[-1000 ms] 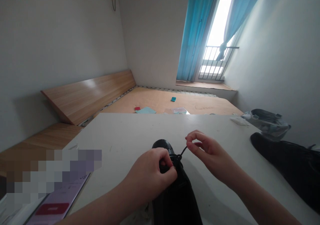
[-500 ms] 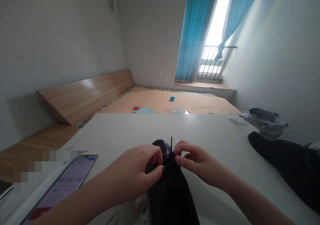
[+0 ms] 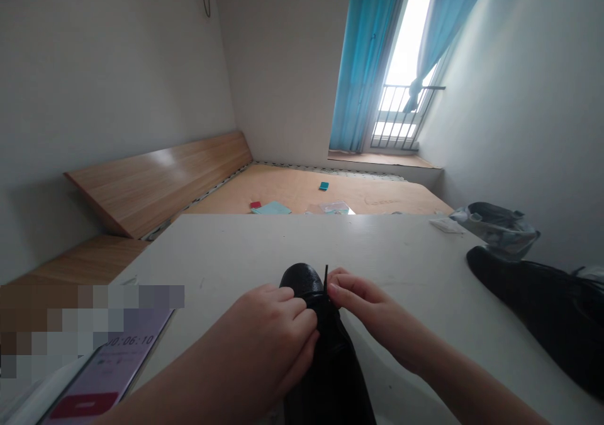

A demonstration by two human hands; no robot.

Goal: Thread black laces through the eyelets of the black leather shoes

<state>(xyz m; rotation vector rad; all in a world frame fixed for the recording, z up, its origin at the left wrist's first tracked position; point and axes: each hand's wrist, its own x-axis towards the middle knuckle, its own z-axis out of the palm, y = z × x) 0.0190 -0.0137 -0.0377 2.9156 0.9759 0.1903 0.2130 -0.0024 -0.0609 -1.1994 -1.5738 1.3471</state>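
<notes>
Lace [image 3: 326, 275]: one end stood upright, just left of our right hand [image 3: 363, 300], the nearer one.
Right grip: thumb and forefinger pinched the lace.
Black shoe [image 3: 333, 374]: on the table [image 3: 226, 245], toe away from us.
Left hand [image 3: 278, 337]: curled over its left side; we couldn't tell what it gripped.
Count: two hands, one other shoe [image 3: 533, 302], one phone [image 3: 116, 365], one plastic bag [image 3: 507, 226].
</notes>
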